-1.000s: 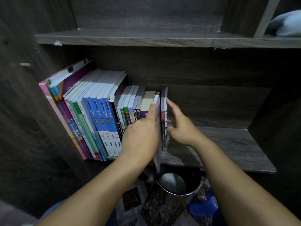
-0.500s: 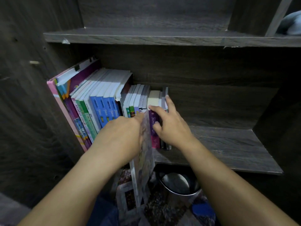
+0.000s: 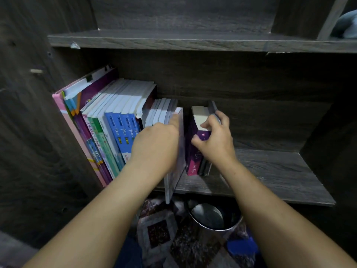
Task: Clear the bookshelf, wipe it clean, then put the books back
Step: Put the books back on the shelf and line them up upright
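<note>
1. Only the head cam here, so it's one view, looking down into the bookshelf.
2. The left hand (image 3: 156, 146) holds a thin book (image 3: 174, 171) on edge. Its fingers (image 3: 174, 119) lie long and flat along the cover up to the top corner. The thumb is hidden, so I'm guessing it's a pinch from the far side.
3. That thin book is only partway onto the shelf (image 3: 270, 171). Its near bottom corner hangs out past the front edge, and it's lined up with the gap in the row.
4. The right hand (image 3: 214, 140) is why there's a gap at all. Its fingers are curled over the top of the purple book (image 3: 194, 151) and its thumb is on the spine. It tips that book, and the dark slim books (image 3: 206, 167) behind it, away to the right.
5. The row of books (image 3: 116, 122) leans against the left wall, touching the thin book's left side.
6. My read: this is the putting-back stage, with most books already in. The right half of the shelf has nothing on it.
7. Down below are a metal bucket (image 3: 210, 215) and a patterned mat (image 3: 160, 235).
8. Risk: if the right hand lets go too early, the purple book flops back and pinches the slot.
</note>
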A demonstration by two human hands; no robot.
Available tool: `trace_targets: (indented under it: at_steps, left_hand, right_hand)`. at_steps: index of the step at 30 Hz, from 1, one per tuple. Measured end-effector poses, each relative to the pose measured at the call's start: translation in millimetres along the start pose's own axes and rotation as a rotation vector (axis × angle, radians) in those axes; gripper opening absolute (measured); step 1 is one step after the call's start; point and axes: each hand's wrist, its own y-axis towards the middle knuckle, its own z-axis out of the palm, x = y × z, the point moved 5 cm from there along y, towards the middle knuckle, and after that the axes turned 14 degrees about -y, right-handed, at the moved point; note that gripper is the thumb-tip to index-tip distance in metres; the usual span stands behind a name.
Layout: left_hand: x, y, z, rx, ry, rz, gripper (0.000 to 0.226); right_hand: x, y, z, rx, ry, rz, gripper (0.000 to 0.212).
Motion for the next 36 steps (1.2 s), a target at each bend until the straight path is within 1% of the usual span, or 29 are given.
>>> trace_targets:
  at_steps: [2,4,5,6,7,9,10,12,15,17,20,21,24,25,27,30,32,34,36]
  left_hand:
    - [-2.2,7.2,14.6,-0.042,-0.028,-0.036,0.068]
    - [-1.6,10.8,34.1,-0.063,-0.096,-0.049,0.063]
    - [-0.9,11.5,40.4,-0.069,-0.144,-0.044,0.06]
    - [0.7,12.3,43.8,-0.074,-0.185,-0.028,0.061]
    - [2.7,12.5,43.9,-0.076,-0.2,-0.005,0.068]
    - [8.0,11.6,42.7,-0.052,-0.116,0.05,0.091]
    - [10.3,10.0,40.5,-0.058,-0.052,0.075,0.101]
    - [14.3,8.2,38.2,-0.118,-0.003,0.099,0.11]
    - [16.1,10.7,45.1,-0.211,-0.004,0.067,0.105]
    - [13.5,12.4,52.2,-0.235,0.004,0.009,0.099]
    - [10.2,10.1,58.1,-0.285,-0.021,-0.056,0.093]
    - [6.5,9.0,58.3,-0.304,-0.027,-0.031,0.092]
    - [-15.9,2.1,58.9,-0.294,-0.066,0.162,0.083]
    - [-23.3,-1.1,58.3,-0.286,-0.075,0.197,0.08]
    - [-30.7,-5.8,56.3,-0.287,-0.099,0.193,0.072]
    - [-31.3,-7.2,52.0,-0.306,-0.186,0.155,0.057]
    - [-32.6,-8.8,48.1,-0.336,-0.263,0.154,0.044]
    - [-37.5,-15.9,46.3,-0.363,-0.394,0.147,0.032]
    - [-42.7,-26.1,48.2,-0.361,-0.585,0.112,0.024]
  right_hand:
    - [-0.6,-0.6,0.8,0.015,-0.004,-0.037,0.032]
    - [-1.4,-2.5,1.1,0.04,-0.002,-0.113,0.032]
    - [-2.1,-3.8,1.1,0.073,-0.001,-0.156,0.036]
    - [-2.9,-5.4,1.6,0.121,0.005,-0.201,0.044]
    - [-4.1,-7.3,1.9,0.183,0.023,-0.235,0.057]
    - [-7.1,-10.1,1.3,0.296,0.111,-0.22,0.087]
    - [-9.1,-10.4,-0.1,0.322,0.162,-0.193,0.096]
    - [-12.7,-10.4,-2.1,0.362,0.235,-0.133,0.103]
    - [-16.6,-10.9,1.0,0.433,0.241,-0.057,0.102]
    - [-20.7,-11.5,5.0,0.454,0.183,-0.028,0.092]
    - [-24.3,-13.4,6.0,0.467,0.09,-0.037,0.076]
    - [-25.6,-14.6,6.2,0.484,0.078,-0.038,0.072]
    - [-31.4,-16.5,7.8,0.498,0.01,-0.057,0.065]
    - [-34.5,-16.0,9.0,0.493,-0.019,-0.067,0.063]
    - [-38.9,-15.5,10.9,0.492,-0.045,-0.072,0.062]
    - [-40.2,-14.1,10.7,0.494,-0.02,-0.055,0.064]
    - [-40.0,-13.5,10.4,0.483,-0.011,-0.05,0.064]
    - [-40.6,-12.9,11.3,0.472,0.003,-0.048,0.064]
    - [-41.3,-12.0,13.1,0.478,0.039,-0.032,0.068]
